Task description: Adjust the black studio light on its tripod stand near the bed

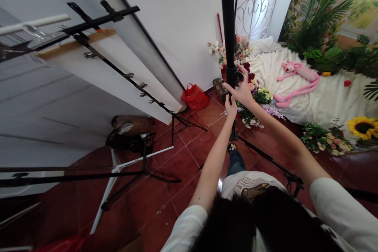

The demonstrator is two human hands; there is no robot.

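A thick black pole of a stand (pixel 227 19) rises through the upper middle of the view, with a dark clamp joint (pixel 234 74) partway down. Close to that joint is my right hand (pixel 242 89), its fingertips on the joint's knob and its thumb stretched apart toward the pole. Just below and to the left, my left hand (pixel 230 106) is around the lower part of the pole, fingers curled. The stand's legs spread on the floor beneath my forearms.
At the left, clips hold a long white board (pixel 118 71) on a black frame. A red bag (pixel 195 97) sits by the wall. Flowers (pixel 256 94) and a white-draped bed (pixel 265 63) with a pink plush toy (pixel 307 74) are right. Tripod legs (pixel 144 173) cross the floor.
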